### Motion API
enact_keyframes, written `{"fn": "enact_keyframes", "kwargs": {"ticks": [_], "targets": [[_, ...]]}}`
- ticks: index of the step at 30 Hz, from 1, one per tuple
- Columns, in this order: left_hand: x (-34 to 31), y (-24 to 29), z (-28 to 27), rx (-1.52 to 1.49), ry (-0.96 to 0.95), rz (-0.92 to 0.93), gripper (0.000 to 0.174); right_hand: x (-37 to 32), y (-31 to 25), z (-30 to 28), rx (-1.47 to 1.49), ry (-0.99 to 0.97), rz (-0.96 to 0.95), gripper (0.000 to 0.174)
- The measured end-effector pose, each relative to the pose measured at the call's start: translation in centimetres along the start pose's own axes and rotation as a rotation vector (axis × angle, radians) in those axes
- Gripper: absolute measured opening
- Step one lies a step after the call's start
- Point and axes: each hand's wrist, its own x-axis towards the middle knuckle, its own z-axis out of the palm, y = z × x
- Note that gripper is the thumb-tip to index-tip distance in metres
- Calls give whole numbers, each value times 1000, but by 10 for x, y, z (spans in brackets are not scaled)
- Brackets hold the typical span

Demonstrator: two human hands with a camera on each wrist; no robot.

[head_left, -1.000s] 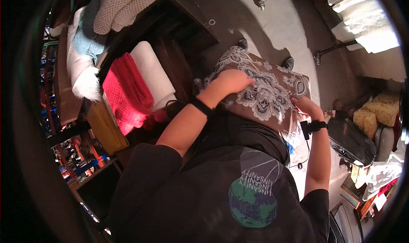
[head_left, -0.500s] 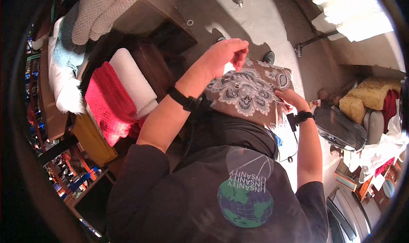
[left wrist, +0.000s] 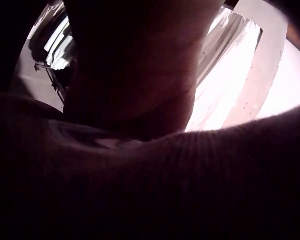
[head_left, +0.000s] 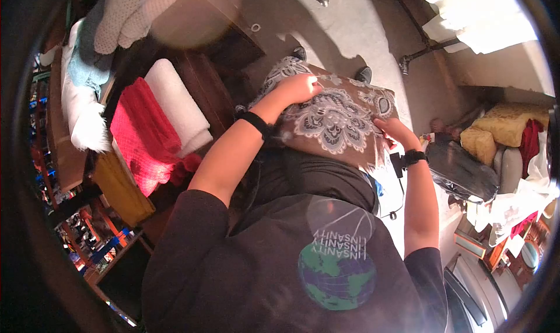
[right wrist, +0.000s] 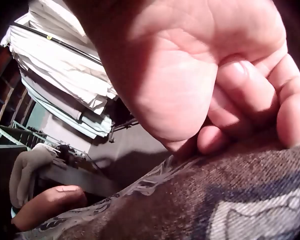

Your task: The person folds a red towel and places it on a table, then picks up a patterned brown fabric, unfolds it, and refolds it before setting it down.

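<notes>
Gripping the right edge of the patterned cloth (head_left: 335, 123) is my right hand (head_left: 399, 133), fingers curled in. My left hand (head_left: 296, 89) rests on top, fingers bent; whether it pinches anything, I cannot tell. The cloth lies just past my waist. Leftward, a red blanket (head_left: 143, 132) sits beside a white blanket (head_left: 178, 102).

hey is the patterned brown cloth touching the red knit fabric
Apart. The head view shows the white fabric and dark furniture lying between the patterned brown cloth and the red knit fabric.
</notes>
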Motion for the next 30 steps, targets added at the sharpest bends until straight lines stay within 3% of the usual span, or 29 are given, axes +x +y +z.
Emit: {"fn": "enact_keyframes", "kwargs": {"ticks": [2, 4, 5, 7, 8, 10, 11, 13, 15, 17, 20, 24, 26, 27, 29, 30], "targets": [[3, -3, -1, 2, 14, 48, 31, 4, 6, 4, 0, 20, -17, 65], [2, 14, -19, -759, -164, -214, 23, -2, 3, 4, -13, 47, -36, 65], [1, 24, -30, -759, -170, -210, 23, -6, 2, 2, -10, 49, -32, 65], [-9, 55, -63, -1308, -88, -95, 19, -20, -7, -2, 13, -18, -29, 56], [-11, 67, -75, -1312, -87, -100, 19, -28, -14, -5, 11, -24, -27, 56], [-17, 88, -96, -1900, -222, 21, 21, -48, -37, -12, -49, 77, -277, 41], [-21, 98, -105, -1903, -216, 19, 21, -64, -56, -17, -52, 72, -279, 41], [-27, 114, -117, -2091, -235, 105, 22, -102, -106, -24, 209, 80, -459, 42], [-27, 119, -121, -2146, -240, 108, 21, -132, -149, -22, 348, 4, -737, 55], [-26, 121, -122, -2200, -244, 111, 20, -154, -186, -16, 308, -61, -931, 62], [-21, 122, -123, -2269, -179, 128, 19, -154, -211, 4, 286, -113, -1010, 68], [-15, 121, -123, -2246, -107, 153, 19, -145, -227, 13, 367, -212, -796, 67], [-11, 118, -122, -2230, -92, 149, 20, -143, -231, 15, 389, -177, -692, 52], [-9, 116, -122, -2126, -7, 137, 19, -144, -234, 14, 385, -179, -691, 52], [-6, 113, -117, -2022, 77, 127, 19, -149, -240, 11, 650, -355, -508, 42], [-5, 114, -114, -1642, 252, 81, 19, -149, -240, 11, 647, -356, -508, 42]]}}
